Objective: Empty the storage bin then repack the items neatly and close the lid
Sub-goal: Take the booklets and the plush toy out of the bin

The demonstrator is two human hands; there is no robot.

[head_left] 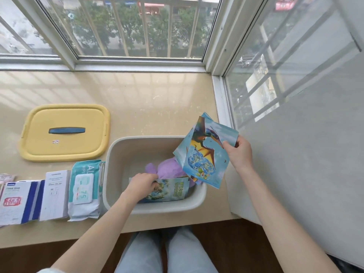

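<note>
The beige storage bin [126,146] stands open on the windowsill counter. My right hand [239,152] holds up a few blue dinosaur picture cards [204,154] above the bin's right rim. Inside the bin, my left hand [142,184] grips a green-and-blue booklet [171,190] that leans against the near wall. A purple soft item [169,170] lies behind it at the bottom. The yellow lid [65,133] with a blue handle lies flat to the bin's left.
Left of the bin, in a row on the counter [157,99], lie a wet wipes pack [84,188], a white box [55,194] and a blue-and-white packet [19,201]. Windows [137,26] close off the far side and right; the counter's edge runs above my knees.
</note>
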